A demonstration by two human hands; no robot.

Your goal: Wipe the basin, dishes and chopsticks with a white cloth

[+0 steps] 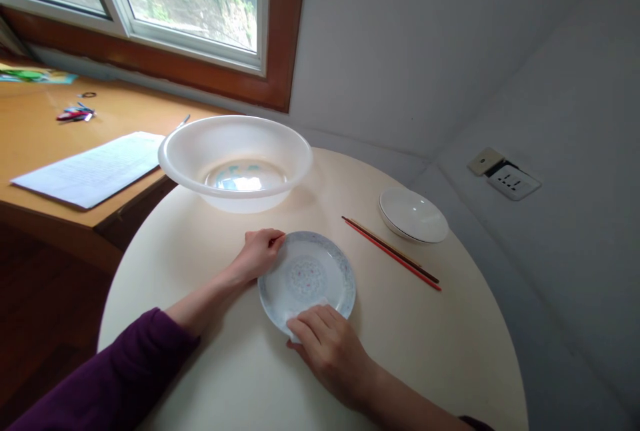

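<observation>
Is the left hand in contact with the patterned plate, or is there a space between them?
Touching. In the head view, the left hand meets the patterned plate at its upper-left rim, with no gap visible.

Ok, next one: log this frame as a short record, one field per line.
Left hand: grips the far-left rim of the plate; hand, plate
Right hand: presses a white cloth or tissue at the plate's near rim; hand
Behind plate: translucent basin
Right of plate: thin sticks, including a red one; white dish beyond them
Surface: pale rounded table
</observation>
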